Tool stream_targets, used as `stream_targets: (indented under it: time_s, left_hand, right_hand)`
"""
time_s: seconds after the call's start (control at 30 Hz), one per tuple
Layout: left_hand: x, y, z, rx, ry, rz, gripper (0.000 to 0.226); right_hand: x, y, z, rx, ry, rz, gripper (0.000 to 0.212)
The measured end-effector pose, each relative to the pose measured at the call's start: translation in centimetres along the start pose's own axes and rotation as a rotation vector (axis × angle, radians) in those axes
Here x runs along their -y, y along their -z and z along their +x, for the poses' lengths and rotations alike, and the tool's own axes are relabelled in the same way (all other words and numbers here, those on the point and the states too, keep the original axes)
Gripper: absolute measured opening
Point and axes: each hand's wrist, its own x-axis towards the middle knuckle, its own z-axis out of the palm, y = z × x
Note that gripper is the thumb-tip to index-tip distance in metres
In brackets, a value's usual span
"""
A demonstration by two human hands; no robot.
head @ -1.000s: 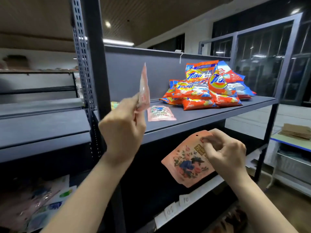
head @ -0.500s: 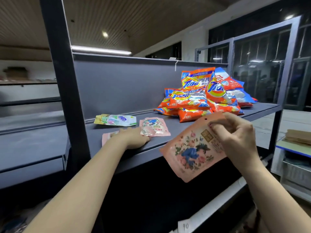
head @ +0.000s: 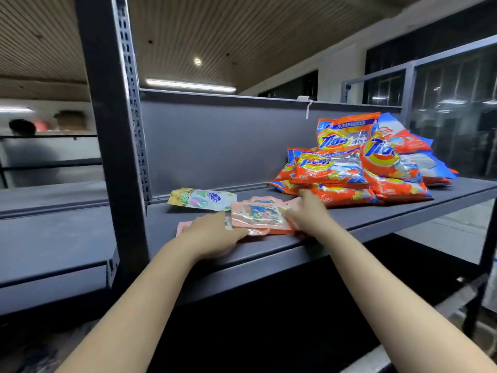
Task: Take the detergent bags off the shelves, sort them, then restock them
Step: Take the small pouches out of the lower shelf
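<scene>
Pouch [head: 258,215] formerly raised in right hand [head: 306,211] now laid on shelf [head: 349,224], still gripped; left hand [head: 212,232] flat, pressing pink pouch [head: 184,226].

Both my arms reach fwd, bare forearms stretched out from the bottom corners, converging a bit. L hand [head: 212,232] lies palm down, fingers flat and spread fwd, thumb pointing twd the R. R hand [head: 306,211] sits slightly farther ahead, back of hand up, fingers curled down, index tip stretched fwd. Wrists about level, hands near each other, not touching.
</scene>
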Motion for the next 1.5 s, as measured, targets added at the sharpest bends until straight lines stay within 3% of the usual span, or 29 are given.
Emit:
stream_targets:
  time_s: [0.1,0.17,0.3,0.5,0.7,0.83,0.93,1.03,1.2,1.3,1.5]
  left_hand:
    - [-0.2,-0.1,-0.3,-0.021,0.005,-0.011,0.057]
    - [-0.2,-0.5,-0.4,-0.050,0.016,0.010,0.063]
    - [-0.1,-1.2,-0.7,-0.134,0.036,0.025,0.049]
    - [-0.8,-1.3,-2.8,-0.295,0.066,-0.032,0.035]
    - [-0.8,-2.2,-8.4,-0.489,-0.130,-0.140,0.037]
    - [1.7,-3.7,-12.8,-0.561,-0.243,-0.141,0.030]
    - [4.7,-4.8,-15.6,-0.679,-0.238,-0.106,0.025]
    - [8.1,-5.5,-18.3,-0.706,-0.155,-0.107,0.025]
    - [15.1,-6.4,-21.9,-0.548,0.124,-0.047,0.032]
    - [20.2,-6.8,-23.3,-0.446,0.314,-0.006,0.029]
    - [31.0,-5.7,-26.2,-0.302,0.556,0.074,0.046]
  right_hand:
    - [0.1,-0.8,-0.4,0.018,0.138,-0.323,0.039]
    - [0.4,-0.3,-1.0,0.061,0.202,-0.403,0.031]
    - [0.6,0.5,-2.4,0.193,0.242,-0.343,0.032]
    - [-0.3,0.4,-5.0,0.039,0.385,-0.224,0.025]
    - [-0.2,0.0,-10.4,-0.110,0.545,0.131,0.013]
    - [0.1,-1.4,-15.2,-0.016,0.508,0.326,0.006]
    - [0.7,-3.1,-18.5,0.080,0.593,0.349,0.005]
    - [1.5,-5.2,-21.2,0.178,0.663,0.354,0.005]
    - [2.9,-10.8,-25.1,0.379,0.708,0.317,0.007]
    - [3.7,-15.2,-26.6,0.495,0.699,0.195,0.007]
    - [6.2,-24.5,-29.1,0.600,0.565,0.048,0.016]
